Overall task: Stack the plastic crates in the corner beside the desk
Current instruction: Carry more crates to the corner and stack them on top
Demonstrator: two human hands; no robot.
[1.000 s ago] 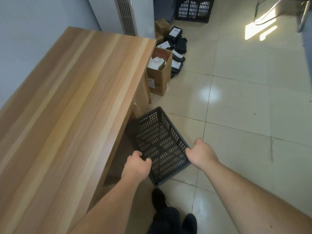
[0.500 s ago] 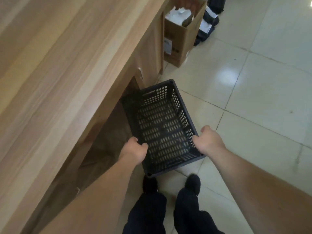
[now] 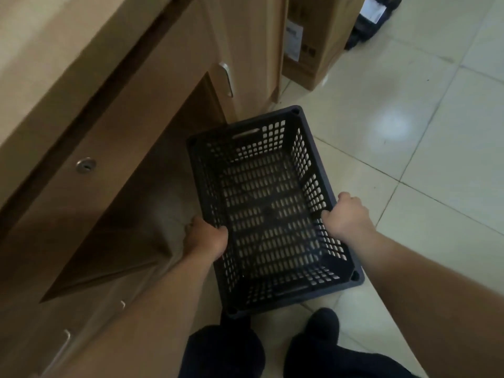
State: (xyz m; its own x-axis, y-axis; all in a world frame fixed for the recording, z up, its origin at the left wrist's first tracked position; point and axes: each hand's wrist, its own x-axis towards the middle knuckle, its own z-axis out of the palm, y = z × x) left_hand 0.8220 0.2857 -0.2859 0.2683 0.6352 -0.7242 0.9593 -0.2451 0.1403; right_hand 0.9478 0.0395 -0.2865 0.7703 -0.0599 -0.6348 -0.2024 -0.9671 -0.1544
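A black perforated plastic crate (image 3: 268, 186) is held open side up just in front of the wooden desk (image 3: 114, 110), low over the tiled floor. My left hand (image 3: 206, 237) grips the crate's left long rim. My right hand (image 3: 346, 218) grips its right long rim. The crate is empty, and its far end lies by the desk's knee opening. The corner and the other crate are out of view.
A cardboard box (image 3: 311, 39) stands on the floor beside the desk's far end, with a black package (image 3: 373, 17) behind it. My two dark-trousered legs (image 3: 272, 353) are below the crate. Pale floor tiles (image 3: 425, 148) spread to the right.
The view has dropped and closed in on the desk front. The crate, held by both hands throughout, now sits further out from under the desk and level.
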